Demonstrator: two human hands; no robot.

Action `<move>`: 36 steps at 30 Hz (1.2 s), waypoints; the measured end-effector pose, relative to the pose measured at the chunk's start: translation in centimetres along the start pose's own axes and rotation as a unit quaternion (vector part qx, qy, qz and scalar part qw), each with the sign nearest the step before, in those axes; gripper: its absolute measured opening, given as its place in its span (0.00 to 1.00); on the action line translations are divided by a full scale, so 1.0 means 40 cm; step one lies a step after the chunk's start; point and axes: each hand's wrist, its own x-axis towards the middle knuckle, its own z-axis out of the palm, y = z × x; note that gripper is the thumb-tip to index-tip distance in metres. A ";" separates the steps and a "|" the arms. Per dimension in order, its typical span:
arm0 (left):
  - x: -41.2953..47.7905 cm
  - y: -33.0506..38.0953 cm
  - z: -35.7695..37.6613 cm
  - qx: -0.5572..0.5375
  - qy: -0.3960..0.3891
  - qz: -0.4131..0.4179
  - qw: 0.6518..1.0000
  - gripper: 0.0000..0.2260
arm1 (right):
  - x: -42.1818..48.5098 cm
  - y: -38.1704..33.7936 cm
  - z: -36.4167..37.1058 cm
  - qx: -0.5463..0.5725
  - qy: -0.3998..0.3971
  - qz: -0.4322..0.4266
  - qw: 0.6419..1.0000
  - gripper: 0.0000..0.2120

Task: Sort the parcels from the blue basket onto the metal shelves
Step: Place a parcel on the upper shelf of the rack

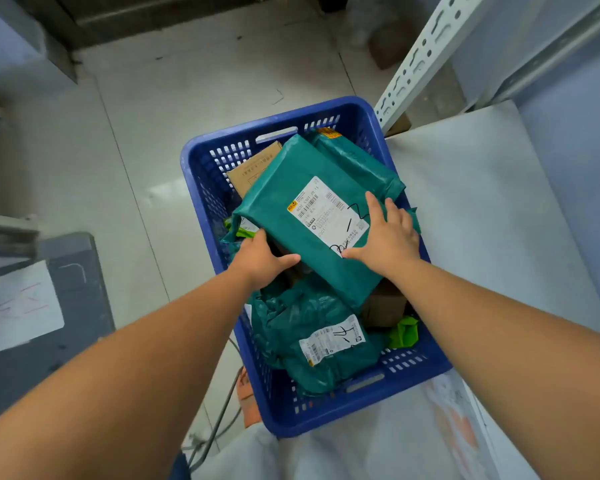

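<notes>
A pale-tiled floor [146, 133] fills the left of the frame. A white perforated metal shelf upright [426, 60] rises at the upper right, above a flat white shelf board [482, 202]. At the centre stands the blue slotted plastic basket [201, 188], with parcels heaped in it. Topmost lies a large flat teal plastic mailer [291, 202], label side up, its long axis running diagonally from upper left to lower right. A crumpled teal bag [291, 327] sits below it in the frame, and a brown cardboard box [253, 168] pokes out at its upper left. The left grip [260, 258] clasps the mailer's lower-left edge, thumb on top and fingers curled at the rim. The right grip [388, 233] lies spread flat over the white shipping label [329, 213]. This looks like the pick-up step; next it likely needs lifting clear and carrying to the shelves.
</notes>
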 end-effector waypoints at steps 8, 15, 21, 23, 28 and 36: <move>-0.027 -0.012 0.091 -0.230 -0.061 -0.064 0.969 0.31 | 0.043 0.018 0.037 0.086 0.005 0.023 0.996 0.36; -0.066 0.011 0.151 -0.364 -0.119 -0.131 0.914 0.21 | 0.029 0.057 0.017 0.144 -0.049 0.039 0.988 0.36; -0.111 0.083 0.159 -0.456 -0.066 -0.117 0.880 0.18 | -0.019 0.087 -0.030 0.214 -0.058 0.071 0.972 0.35; -0.138 0.105 0.151 -0.462 -0.051 -0.106 0.879 0.18 | -0.046 0.094 -0.052 0.276 -0.066 0.066 0.957 0.34; -0.235 0.162 0.080 -0.458 -0.008 -0.033 0.888 0.17 | -0.140 0.093 -0.140 0.349 -0.060 0.020 0.935 0.36; -0.543 0.288 -0.130 -0.424 0.065 0.090 0.899 0.21 | -0.389 -0.008 -0.373 0.507 -0.051 -0.094 0.855 0.35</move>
